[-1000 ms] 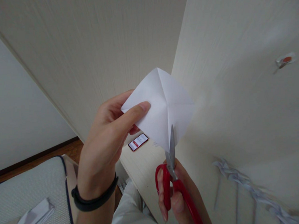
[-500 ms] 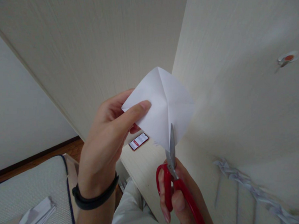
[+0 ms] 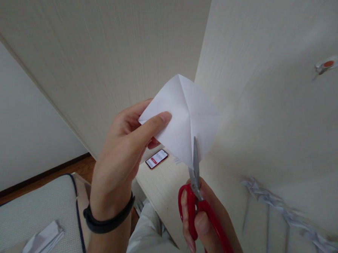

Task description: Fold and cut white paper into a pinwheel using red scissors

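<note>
Pinched between thumb and fingers of the left hand [image 3: 122,151], the folded white paper [image 3: 182,118] is held up in the air, its lower point offered to the blades; the red scissors [image 3: 197,200] are gripped by the right hand [image 3: 204,224], blades nearly closed along the centre crease; a phone [image 3: 157,159] lies on the desk [image 3: 167,194] below.

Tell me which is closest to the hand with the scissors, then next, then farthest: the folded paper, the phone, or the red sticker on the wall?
1. Folded paper, just above the right hand.
2. Phone, on the desk, up-left.
3. Red sticker, far upper right.
</note>
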The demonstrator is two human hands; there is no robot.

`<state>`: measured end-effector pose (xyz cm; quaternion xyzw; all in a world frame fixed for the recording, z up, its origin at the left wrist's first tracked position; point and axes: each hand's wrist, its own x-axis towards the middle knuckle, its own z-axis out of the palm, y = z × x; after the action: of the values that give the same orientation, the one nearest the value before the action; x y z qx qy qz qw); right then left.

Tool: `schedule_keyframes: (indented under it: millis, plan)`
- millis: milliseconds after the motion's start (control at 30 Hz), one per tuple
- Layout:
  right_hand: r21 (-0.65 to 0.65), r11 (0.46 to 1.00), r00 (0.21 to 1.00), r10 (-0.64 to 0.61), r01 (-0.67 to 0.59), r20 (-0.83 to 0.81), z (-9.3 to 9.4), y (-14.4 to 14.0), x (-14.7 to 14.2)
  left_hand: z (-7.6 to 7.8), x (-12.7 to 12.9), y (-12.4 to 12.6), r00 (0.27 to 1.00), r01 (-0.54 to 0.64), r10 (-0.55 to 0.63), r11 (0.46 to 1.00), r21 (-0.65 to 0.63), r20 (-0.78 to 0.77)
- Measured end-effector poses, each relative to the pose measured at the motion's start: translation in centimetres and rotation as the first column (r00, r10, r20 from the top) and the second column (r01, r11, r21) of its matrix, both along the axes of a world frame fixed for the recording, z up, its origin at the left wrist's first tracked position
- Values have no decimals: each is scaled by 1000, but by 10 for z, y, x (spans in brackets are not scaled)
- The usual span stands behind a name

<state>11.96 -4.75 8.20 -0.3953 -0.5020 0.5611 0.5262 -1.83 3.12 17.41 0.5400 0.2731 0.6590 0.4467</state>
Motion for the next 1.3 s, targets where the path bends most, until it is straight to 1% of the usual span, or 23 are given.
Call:
schedule_keyframes:
  millis: [67,167,233,400,500,567,667,733,867,1067,1300]
  plan:
    - [4,1000,1000,-8,8,-9,-5,1,-2,0,0,0,1000,0,0,1000,4,-6]
    - [47,999,1000,-5,5,-4,-12,2,-3,1,0,-1,1000,1,-1,1000,0,-17]
    - [67,998,1000,-4,3,7,-13,2,-2,1,0,0,1000,3,-3,1000,-6,-22]
    - [21,999,999,31,-31,41,-6,2,3,0,0,1,1000,8,-8,1000,-3,-18]
    - [62,996,997,56,-60,59,-2,2,5,0,0,2,1000,7,-7,1000,-3,-13]
    - [56,997,997,44,-48,59,-1,1,5,0,0,1,1000,8,-8,1000,-9,-3]
    - [4,999,998,36,-36,55,2,-2,3,1,-1,-1,1000,1,-1,1000,-21,2]
    - [-5,999,997,36,-35,71,4,-3,3,2,-1,-2,1000,0,0,1000,-29,-2]
    - [41,999,994,-9,4,112,7,-4,3,2,0,-2,1000,-19,19,999,-36,-7]
    - [102,995,994,-32,21,106,6,-1,4,2,0,-2,999,-29,28,999,-39,-19]
    - [84,996,994,9,-18,110,8,-5,5,1,0,-2,999,-33,32,999,-39,-10]
